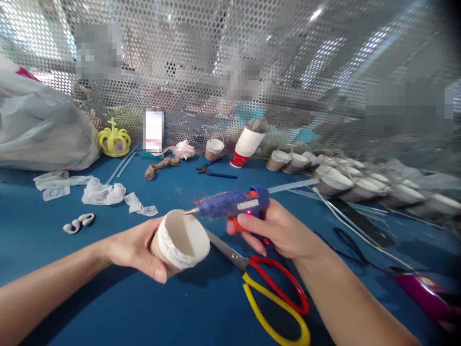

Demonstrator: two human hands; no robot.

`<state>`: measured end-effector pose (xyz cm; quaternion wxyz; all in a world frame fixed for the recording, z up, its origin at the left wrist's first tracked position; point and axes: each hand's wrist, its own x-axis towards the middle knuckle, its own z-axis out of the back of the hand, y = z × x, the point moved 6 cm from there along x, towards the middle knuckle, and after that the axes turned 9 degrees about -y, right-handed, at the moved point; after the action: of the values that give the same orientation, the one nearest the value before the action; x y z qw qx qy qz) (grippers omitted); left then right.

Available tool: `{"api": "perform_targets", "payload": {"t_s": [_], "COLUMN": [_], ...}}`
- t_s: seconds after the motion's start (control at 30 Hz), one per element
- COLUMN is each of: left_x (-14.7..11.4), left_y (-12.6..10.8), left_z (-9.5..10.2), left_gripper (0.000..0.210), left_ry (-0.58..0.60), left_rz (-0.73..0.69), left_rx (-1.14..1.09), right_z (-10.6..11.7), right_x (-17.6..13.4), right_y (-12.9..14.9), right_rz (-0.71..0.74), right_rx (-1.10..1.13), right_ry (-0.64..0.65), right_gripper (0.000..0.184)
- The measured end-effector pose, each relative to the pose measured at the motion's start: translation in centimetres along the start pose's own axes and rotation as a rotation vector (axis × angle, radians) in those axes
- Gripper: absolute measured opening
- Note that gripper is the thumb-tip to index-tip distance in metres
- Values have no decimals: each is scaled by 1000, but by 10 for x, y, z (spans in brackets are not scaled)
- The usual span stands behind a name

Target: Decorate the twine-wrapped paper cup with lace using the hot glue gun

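Scissors [236, 258] lie up front as my left hand [135, 249] clasps a pale-lined brown cup [185, 240], rimmed in crinkled white, above the table [151, 317], short of its far edge; my right hand [283, 228] grips a glue gun [230, 204].

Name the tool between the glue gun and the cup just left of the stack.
In the head view, pliers lie between the glue gun and that cup.
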<state>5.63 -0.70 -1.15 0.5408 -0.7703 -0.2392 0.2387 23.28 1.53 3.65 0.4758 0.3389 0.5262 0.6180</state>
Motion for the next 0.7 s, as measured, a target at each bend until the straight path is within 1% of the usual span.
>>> {"api": "perform_targets", "payload": {"t_s": [0.07, 0.13, 0.23, 0.37, 0.43, 0.5, 0.63, 0.7], "left_x": [0, -1, -2, -4, -3, -1, 1, 0], "left_y": [1, 2, 3, 1, -2, -3, -6, -9], "left_z": [-2, -3, -1, 1, 3, 7, 23, 29], "left_gripper": [62, 63, 68, 64, 66, 71, 82, 85], "left_ry": [40, 62, 42, 40, 31, -27, -253, -337], "left_rz": [27, 61, 88, 54, 20, -25, -154, -232], "left_rx": [-11, 16, 56, 6, -14, 4, 146, 246], "right_z": [0, 1, 1, 2, 4, 5, 7, 7], "right_x": [-3, -3, -1, 0, -1, -2, -1, 1], "right_y": [2, 2, 0, -3, 0, 3, 4, 0], "right_rz": [4, -4, -21, -53, -39, -12, 8, -9], "right_rx": [-69, -101, -127, -134, -98, -46, 51, 117], "right_ry": [3, -2, 2, 18, 9, -1, -55, -109], "right_gripper": [35, 37, 38, 35, 36, 36, 35, 33]}}
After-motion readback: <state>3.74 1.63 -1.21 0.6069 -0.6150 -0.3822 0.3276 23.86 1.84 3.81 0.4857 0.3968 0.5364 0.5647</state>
